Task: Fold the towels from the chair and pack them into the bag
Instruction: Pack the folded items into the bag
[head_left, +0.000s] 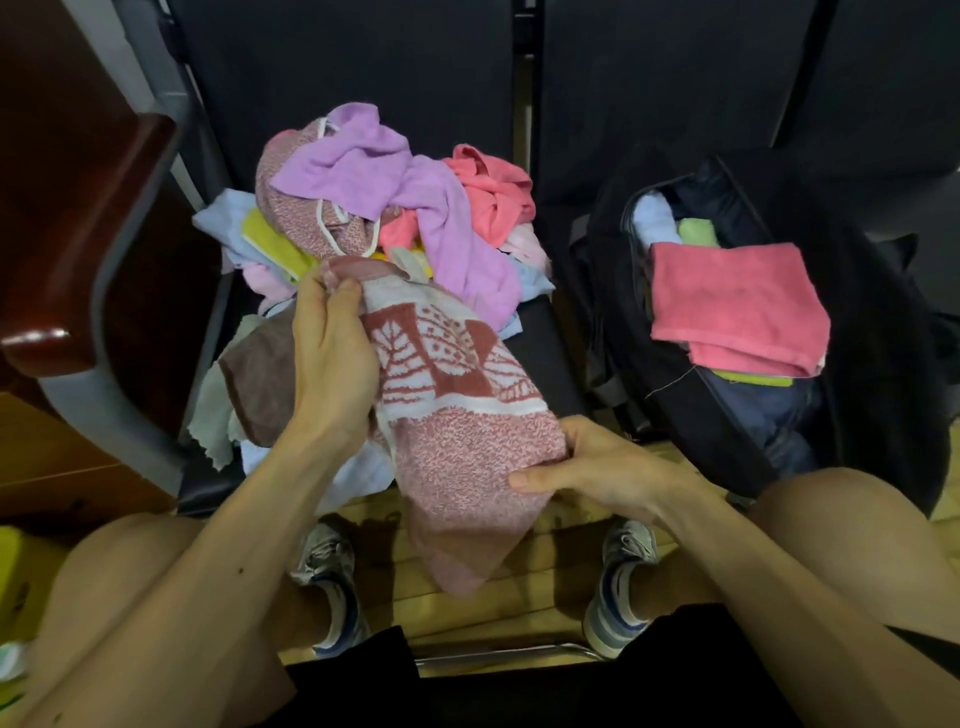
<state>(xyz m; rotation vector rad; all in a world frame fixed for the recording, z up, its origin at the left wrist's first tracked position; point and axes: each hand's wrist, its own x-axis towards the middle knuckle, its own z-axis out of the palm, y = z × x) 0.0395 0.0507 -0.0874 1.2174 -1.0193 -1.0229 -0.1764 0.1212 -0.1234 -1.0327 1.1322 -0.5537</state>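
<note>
Both hands are gripping the patterned pink towel (457, 415) — the left hand (332, 364) is pinching its top edge, the right hand (597, 467) is closing around its lower part (its end is hanging toward the floor). The towel pile (395, 208) is lying on the chair (540, 338); the open bag (727, 312) is sitting beside it, with a folded pink towel (737, 306) on top.
</note>
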